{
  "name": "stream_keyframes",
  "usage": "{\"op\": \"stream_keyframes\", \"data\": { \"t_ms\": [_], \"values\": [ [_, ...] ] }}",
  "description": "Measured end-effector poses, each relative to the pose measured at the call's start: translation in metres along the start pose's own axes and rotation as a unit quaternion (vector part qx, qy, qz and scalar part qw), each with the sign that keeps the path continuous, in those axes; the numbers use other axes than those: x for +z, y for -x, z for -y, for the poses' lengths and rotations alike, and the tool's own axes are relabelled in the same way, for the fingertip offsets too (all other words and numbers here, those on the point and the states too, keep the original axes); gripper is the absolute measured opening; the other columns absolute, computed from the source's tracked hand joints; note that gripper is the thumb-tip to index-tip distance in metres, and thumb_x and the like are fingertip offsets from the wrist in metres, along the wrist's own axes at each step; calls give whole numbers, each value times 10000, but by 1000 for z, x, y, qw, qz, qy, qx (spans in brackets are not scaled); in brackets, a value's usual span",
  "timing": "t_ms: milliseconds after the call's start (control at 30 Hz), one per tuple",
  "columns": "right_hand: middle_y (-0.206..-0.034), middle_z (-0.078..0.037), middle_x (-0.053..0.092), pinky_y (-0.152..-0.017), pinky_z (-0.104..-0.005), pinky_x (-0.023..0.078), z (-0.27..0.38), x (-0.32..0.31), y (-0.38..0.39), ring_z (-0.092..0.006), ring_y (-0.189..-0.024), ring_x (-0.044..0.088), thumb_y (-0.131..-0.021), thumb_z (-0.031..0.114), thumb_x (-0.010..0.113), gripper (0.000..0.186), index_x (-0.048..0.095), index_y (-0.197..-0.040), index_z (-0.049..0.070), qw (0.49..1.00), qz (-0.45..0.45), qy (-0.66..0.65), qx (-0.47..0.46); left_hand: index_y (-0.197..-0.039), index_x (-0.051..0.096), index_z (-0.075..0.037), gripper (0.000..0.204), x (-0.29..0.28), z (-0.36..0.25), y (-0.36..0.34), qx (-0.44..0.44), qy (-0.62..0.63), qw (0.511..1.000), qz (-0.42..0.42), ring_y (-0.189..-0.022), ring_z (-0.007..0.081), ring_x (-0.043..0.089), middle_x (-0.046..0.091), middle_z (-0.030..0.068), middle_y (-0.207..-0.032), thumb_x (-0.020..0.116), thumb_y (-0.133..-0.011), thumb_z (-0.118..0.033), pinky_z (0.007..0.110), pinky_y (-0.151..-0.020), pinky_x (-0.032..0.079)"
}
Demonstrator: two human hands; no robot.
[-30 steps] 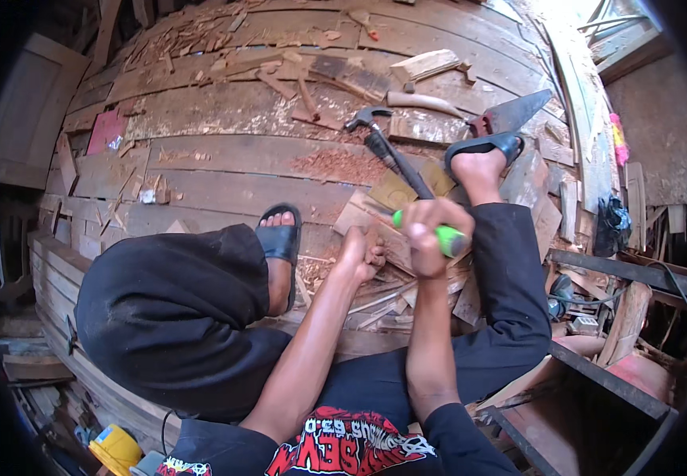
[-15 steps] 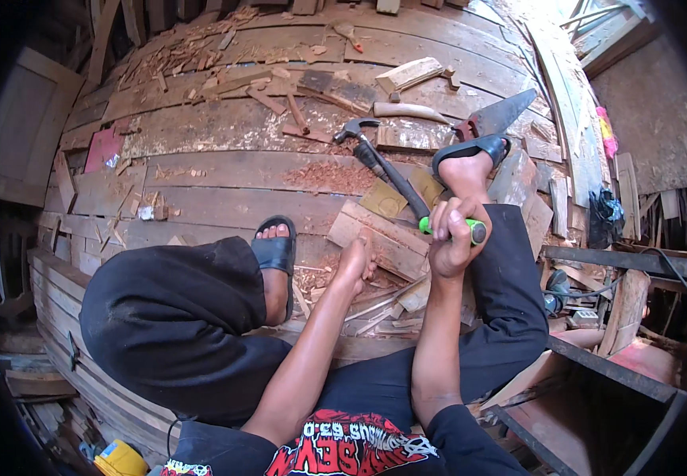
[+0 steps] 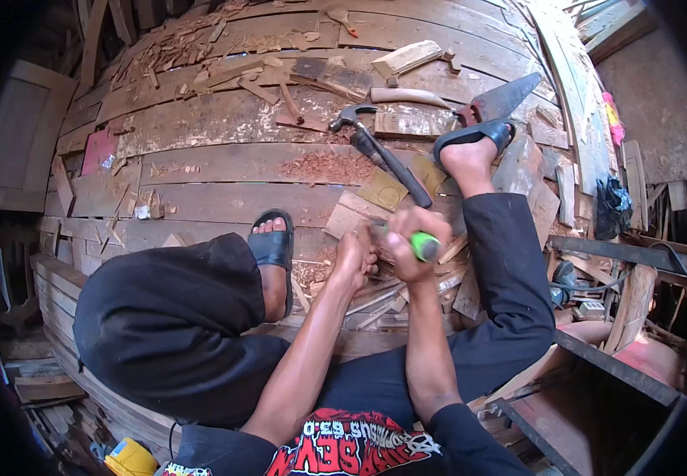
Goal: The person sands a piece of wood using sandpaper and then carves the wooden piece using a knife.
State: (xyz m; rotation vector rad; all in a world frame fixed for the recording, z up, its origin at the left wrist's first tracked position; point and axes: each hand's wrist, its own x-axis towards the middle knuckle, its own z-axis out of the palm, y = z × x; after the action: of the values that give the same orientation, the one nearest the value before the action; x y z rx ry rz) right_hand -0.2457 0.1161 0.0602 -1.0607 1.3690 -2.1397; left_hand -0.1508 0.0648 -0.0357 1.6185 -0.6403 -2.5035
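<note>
My right hand (image 3: 413,246), a little blurred, is closed round a tool with a bright green, black-ended handle (image 3: 424,247). The handle's black end faces me, and the tool's working end lies partly hidden by the hands, over a light wooden board (image 3: 344,218). At the board's near left edge, my left hand (image 3: 357,255) has its fingers curled on the wood, close beside the right hand. Beyond both hands a claw hammer (image 3: 395,170) lies on the floor, its head pointing away. Flat yellowish pieces (image 3: 383,193) sit next to its handle.
A handsaw (image 3: 502,99) lies beyond my sandalled right foot (image 3: 470,151); my left foot (image 3: 270,250) stands left of the hands. Wood offcuts (image 3: 409,58), a curved pale piece (image 3: 411,96) and reddish shavings (image 3: 324,168) litter the plank floor. A dark metal frame (image 3: 617,369) stands at right.
My right hand has moved left and slightly down with the green-handled tool, coming close to my left hand and uncovering the hammer's handle end. The left hand has barely moved.
</note>
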Motion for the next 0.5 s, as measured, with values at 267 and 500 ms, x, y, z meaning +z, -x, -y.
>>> {"op": "stream_keyframes", "data": {
  "t_ms": [267, 500],
  "values": [
    [-515, -32, 469, -455, -276, 373, -7, 2, -2, -119, -448, 450, -744, 53, 637, 287, 405, -575, 41, 1000, 1, -9, 22, -950, 544, -113, 298, 6, -10, 1, -72, 118, 990, 25, -538, 127, 414, 440, 10, -669, 315, -978, -302, 269, -429, 303],
    [-532, -39, 472, -450, -276, 368, -15, 15, 0, -121, -456, 440, -735, 18, 623, 263, 404, -591, 40, 999, 37, 19, 8, -937, 547, -120, 307, 2, 0, -8, -61, 205, 976, 45, -510, 127, 418, 482, 9, -689, 346, -976, -349, 263, -416, 322]
  ]
}}
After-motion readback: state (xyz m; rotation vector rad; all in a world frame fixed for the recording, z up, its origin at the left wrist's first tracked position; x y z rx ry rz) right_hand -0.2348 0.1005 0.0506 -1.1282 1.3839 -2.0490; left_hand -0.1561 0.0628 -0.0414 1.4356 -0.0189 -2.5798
